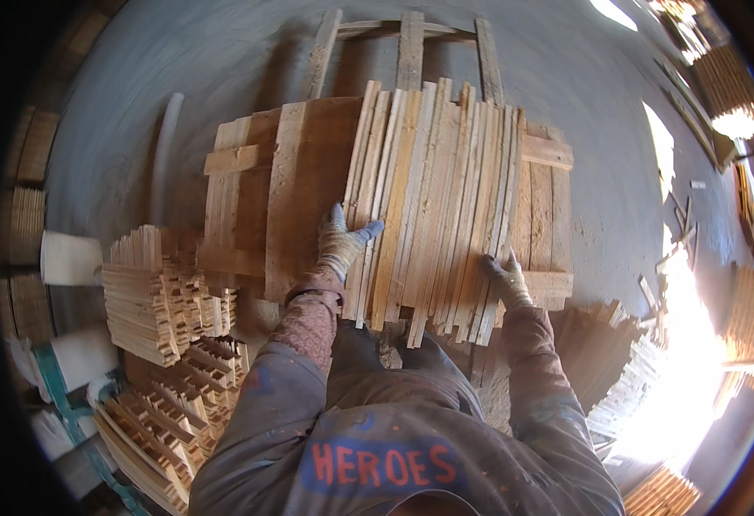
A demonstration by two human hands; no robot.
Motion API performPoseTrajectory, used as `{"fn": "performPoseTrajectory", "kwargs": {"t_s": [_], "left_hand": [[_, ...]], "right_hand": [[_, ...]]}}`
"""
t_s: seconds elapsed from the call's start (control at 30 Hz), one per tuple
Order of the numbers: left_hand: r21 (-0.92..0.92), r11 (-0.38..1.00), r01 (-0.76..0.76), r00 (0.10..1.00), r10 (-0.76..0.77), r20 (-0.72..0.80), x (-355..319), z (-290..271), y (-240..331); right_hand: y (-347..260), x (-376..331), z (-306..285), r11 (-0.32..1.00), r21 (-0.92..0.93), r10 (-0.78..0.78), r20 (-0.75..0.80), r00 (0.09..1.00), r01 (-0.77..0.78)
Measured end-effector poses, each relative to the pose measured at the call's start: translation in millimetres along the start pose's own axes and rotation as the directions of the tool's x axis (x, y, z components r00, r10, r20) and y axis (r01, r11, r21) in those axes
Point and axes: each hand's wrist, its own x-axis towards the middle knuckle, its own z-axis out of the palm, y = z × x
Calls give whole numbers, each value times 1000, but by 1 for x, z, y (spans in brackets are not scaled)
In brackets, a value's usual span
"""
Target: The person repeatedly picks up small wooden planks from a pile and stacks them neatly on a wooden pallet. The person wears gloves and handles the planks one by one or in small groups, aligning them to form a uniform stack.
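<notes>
- Slats (pixel 428 206) lie side by side on a wooden panel (pixel 312 181).
- Left hand (pixel 342 243) and right hand (pixel 508 279), gloved fingers spread wide, flank them, presumably to hold them together.
- Wooden frame (pixel 410 53) juts out past the panel, apparently propping it.

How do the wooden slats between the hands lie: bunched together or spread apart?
Bunched together: the slats lie side by side, ends uneven, left hand at one edge, right hand at the other.

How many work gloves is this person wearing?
2: one on the left hand, at the left edge of the row of wooden strips; the other on the right hand, at the row's right edge. Both are in view.
</notes>
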Motion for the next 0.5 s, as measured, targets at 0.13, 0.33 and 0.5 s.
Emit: {"fn": "performPoseTrajectory", "kwargs": {"t_s": [0.13,0.33,0.5], "left_hand": [[168,971,168,985,-171,5,-15,-44,-54],[61,990,129,853,-79,-515,34,-134,-164],[-363,901,237,945,-301,-129,49,-166,-249]], "right_hand": [[-47,-38,63,920,232,271,209,940,-317],[-58,-39,51,895,355,187,252,949,-271],[-64,-44,68,873,355,262,236,936,-334]]}}
